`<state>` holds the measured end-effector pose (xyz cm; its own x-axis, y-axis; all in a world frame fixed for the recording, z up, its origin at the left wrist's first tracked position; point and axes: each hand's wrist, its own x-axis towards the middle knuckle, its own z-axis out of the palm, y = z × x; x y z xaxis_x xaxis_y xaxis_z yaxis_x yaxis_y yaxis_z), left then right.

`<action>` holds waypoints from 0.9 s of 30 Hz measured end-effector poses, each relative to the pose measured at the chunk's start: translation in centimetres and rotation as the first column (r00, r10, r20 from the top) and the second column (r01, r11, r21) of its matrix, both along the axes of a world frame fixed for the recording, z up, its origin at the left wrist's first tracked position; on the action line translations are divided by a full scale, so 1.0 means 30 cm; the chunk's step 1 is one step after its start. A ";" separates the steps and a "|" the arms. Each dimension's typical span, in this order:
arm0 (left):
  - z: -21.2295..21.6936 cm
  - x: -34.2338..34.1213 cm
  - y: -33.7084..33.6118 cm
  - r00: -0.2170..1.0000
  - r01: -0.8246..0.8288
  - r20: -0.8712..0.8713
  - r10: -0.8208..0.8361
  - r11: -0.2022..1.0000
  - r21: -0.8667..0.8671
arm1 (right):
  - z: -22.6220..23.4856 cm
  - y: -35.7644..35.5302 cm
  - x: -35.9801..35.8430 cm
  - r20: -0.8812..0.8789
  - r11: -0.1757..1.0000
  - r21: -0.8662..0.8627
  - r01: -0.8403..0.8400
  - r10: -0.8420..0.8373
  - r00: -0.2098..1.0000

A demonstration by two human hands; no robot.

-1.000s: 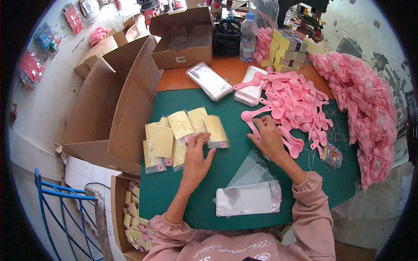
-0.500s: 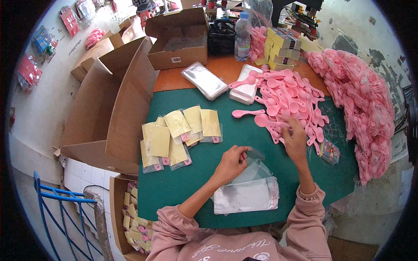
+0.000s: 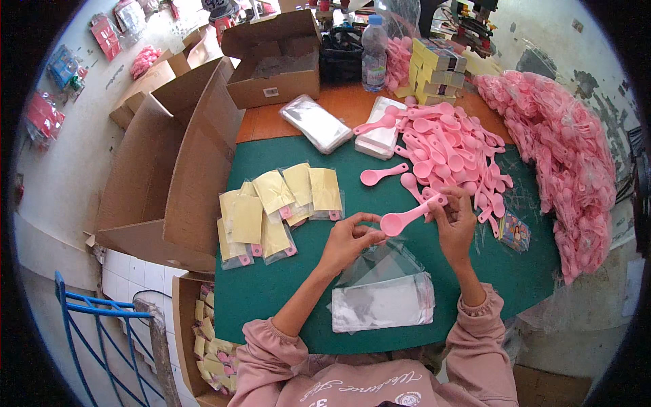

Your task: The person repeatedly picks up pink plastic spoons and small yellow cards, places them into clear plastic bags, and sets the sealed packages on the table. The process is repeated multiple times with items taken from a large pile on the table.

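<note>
Packing station seen from above. The right hand (image 3: 456, 224) pinches the handle of a pink plastic spoon (image 3: 407, 217) between thumb and fingers, bowl pointing left, raised just above the green mat (image 3: 271, 292) on the bench. The left hand (image 3: 349, 239) has its fingers curled narrowly about the mouth of a clear plastic sleeve (image 3: 380, 261), which trails down toward a flat stack of clear sleeves (image 3: 383, 302) near the bench's front edge. The spoon's bowl is just beside the left fingertips; whether it has entered the sleeve cannot be told.

Risks, as judged: the thin film may cling shut, so the bowl could catch on the sleeve's edge and crumple it; a light pinch on the narrow handle may let the spoon twist or drop; the right forearm, close to the heap of loose pink spoons (image 3: 451, 146), could knock some among the filled yellow-card packets (image 3: 278, 207) to the left.
</note>
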<state>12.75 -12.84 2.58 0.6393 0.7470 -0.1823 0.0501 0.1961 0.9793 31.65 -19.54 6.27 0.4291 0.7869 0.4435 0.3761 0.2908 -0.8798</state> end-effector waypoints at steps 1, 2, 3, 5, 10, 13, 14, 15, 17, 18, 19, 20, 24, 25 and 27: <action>0.003 -0.003 0.000 1.000 0.018 0.014 -0.018 1.000 -0.004 | 0.000 0.000 -0.004 0.000 1.000 0.001 -0.002 0.002 1.000; 0.005 -0.005 -0.001 0.999 0.037 0.029 -0.036 0.999 -0.008 | -0.002 0.000 -0.006 -0.012 1.000 -0.001 -0.011 0.011 1.000; 0.005 -0.006 -0.002 0.999 0.035 0.028 -0.035 0.999 -0.007 | -0.003 0.001 -0.010 -0.023 1.000 -0.002 -0.021 0.021 1.000; -0.003 0.002 -0.003 0.996 0.075 0.052 -0.076 0.997 0.014 | -0.007 0.000 -0.016 -0.031 0.998 -0.022 -0.054 0.053 0.998; 0.005 0.010 -0.015 0.981 0.154 0.116 -0.154 0.988 0.011 | -0.026 -0.007 -0.042 -0.099 0.954 -0.154 -0.257 0.244 0.965; 0.002 -0.010 -0.007 0.966 0.222 0.136 -0.220 0.975 -0.002 | -0.011 -0.009 -0.046 -0.069 0.925 -0.234 -0.300 0.292 0.954; 0.004 -0.021 0.000 0.950 0.299 0.100 -0.294 0.954 -0.037 | -0.006 -0.004 -0.041 -0.104 0.938 -0.208 -0.278 0.261 0.960; 0.013 -0.028 0.002 0.951 0.298 0.099 -0.293 0.954 -0.036 | -0.003 -0.003 -0.036 -0.139 0.950 -0.184 -0.254 0.231 0.963; 0.041 -0.037 0.002 0.923 0.376 0.129 -0.363 0.923 -0.089 | -0.013 -0.011 -0.010 -0.152 0.916 -0.209 -0.343 0.316 0.937; 0.042 -0.033 0.002 0.922 0.376 0.129 -0.364 0.922 -0.088 | -0.016 -0.016 -0.003 -0.168 0.874 -0.233 -0.427 0.396 0.903; 0.041 -0.027 0.002 0.928 0.357 0.148 -0.341 0.929 -0.098 | -0.014 -0.016 -0.019 -0.168 0.874 -0.232 -0.428 0.397 0.902; 0.042 -0.023 0.002 0.933 0.338 0.167 -0.318 0.935 -0.109 | -0.010 -0.018 -0.048 -0.081 0.862 -0.174 -0.476 0.469 0.879; 0.072 -0.032 0.010 0.963 0.267 0.052 -0.265 0.963 -0.037 | 0.041 -0.070 -0.068 0.224 0.831 -0.213 -0.514 0.553 0.802; 0.098 -0.040 0.015 0.951 0.288 0.148 -0.273 0.953 -0.092 | 0.049 -0.083 -0.026 0.138 0.823 -0.200 -0.532 0.561 0.816; 0.109 -0.081 0.026 0.933 0.294 0.261 -0.246 0.941 -0.167 | 0.052 -0.115 0.139 0.277 0.950 -0.199 -0.241 0.291 0.916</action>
<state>10.31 -12.05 5.86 0.8541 0.5033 -0.1313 -0.0960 0.4005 0.9112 35.81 -23.01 7.82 0.0607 0.9233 0.3793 0.5565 0.2841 -0.7807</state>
